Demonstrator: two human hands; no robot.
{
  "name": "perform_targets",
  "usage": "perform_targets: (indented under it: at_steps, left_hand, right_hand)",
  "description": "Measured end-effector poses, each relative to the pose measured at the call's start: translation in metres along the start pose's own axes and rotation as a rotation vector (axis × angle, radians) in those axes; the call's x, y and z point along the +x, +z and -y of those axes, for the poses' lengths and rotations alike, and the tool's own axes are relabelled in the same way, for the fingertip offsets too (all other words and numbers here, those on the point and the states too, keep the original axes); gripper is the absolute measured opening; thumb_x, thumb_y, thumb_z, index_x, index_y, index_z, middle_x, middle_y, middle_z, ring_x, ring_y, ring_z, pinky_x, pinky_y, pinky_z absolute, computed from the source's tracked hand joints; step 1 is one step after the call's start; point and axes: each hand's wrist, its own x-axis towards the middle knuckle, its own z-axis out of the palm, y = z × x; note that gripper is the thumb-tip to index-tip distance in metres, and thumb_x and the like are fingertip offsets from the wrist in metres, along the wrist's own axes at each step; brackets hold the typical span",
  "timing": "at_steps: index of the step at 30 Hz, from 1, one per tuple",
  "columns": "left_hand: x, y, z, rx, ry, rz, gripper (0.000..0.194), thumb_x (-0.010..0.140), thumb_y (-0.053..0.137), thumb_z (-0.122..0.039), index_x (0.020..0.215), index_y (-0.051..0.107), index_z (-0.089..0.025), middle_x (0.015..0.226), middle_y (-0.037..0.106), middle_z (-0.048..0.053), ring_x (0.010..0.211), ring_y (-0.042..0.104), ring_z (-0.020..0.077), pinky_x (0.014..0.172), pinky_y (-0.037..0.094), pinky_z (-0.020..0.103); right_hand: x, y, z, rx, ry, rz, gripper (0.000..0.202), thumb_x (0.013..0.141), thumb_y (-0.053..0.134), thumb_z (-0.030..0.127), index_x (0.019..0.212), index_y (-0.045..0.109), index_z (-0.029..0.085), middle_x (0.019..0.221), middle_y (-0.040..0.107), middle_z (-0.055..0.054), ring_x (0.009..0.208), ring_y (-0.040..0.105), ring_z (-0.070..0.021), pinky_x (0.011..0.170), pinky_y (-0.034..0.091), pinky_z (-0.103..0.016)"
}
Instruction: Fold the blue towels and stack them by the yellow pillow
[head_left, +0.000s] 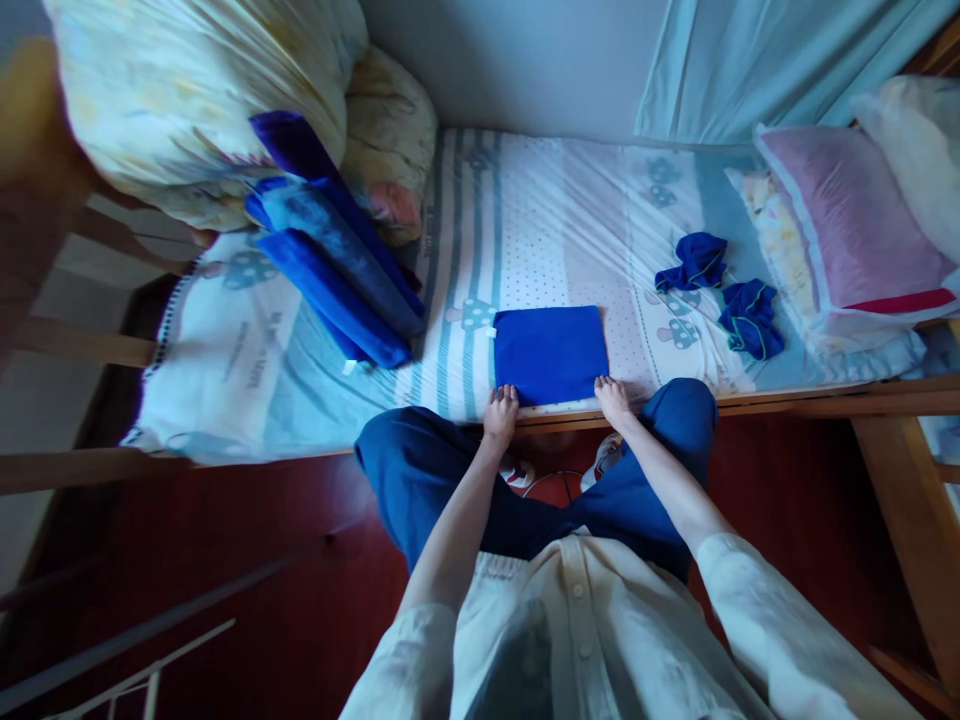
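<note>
Cream buttoned shirt, rolled sleeves, blue trousers

Bare sheet on the bed [540, 220] lies open beyond the folded blue cloth [550, 353] up to the wall, bounded left by the stacked blue towels [337, 270], right by two crumpled blue cloths [720, 290] and the pink pillow [847, 215].

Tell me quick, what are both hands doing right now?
Left hand: fingers curled on the near left corner of the folded blue cloth; a real grip cannot be told.
Right hand: resting on its near right corner; grip cannot be told either.
</note>
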Motion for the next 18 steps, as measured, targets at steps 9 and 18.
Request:
perform_targets:
  at_steps: [9,18]
  left_hand:
    - [-0.018,-0.013,-0.004,-0.003,-0.004,0.019,0.049,0.091,0.038,-0.002,0.133,0.062,-0.008,0.131,0.066,0.022,0.122,0.063,0.0282,0.115,0.04,0.045]
    - [-0.044,-0.023,-0.019,0.0,-0.036,0.044,0.046,0.089,0.043,-0.003,0.127,0.067,-0.011,0.122,0.069,0.021,0.11,0.067,0.0287,0.108,0.044,0.044]
  right_hand:
    - [-0.025,-0.014,0.0,0.001,0.033,0.106,0.046,0.098,0.037,0.005,0.139,0.058,0.011,0.128,0.066,-0.025,0.117,0.064,-0.0278,0.096,0.05,-0.039]
    - [-0.045,-0.02,0.003,0.046,0.05,0.115,0.038,0.096,0.042,0.006,0.12,0.07,0.016,0.111,0.072,-0.018,0.11,0.067,-0.0256,0.094,0.05,-0.036]
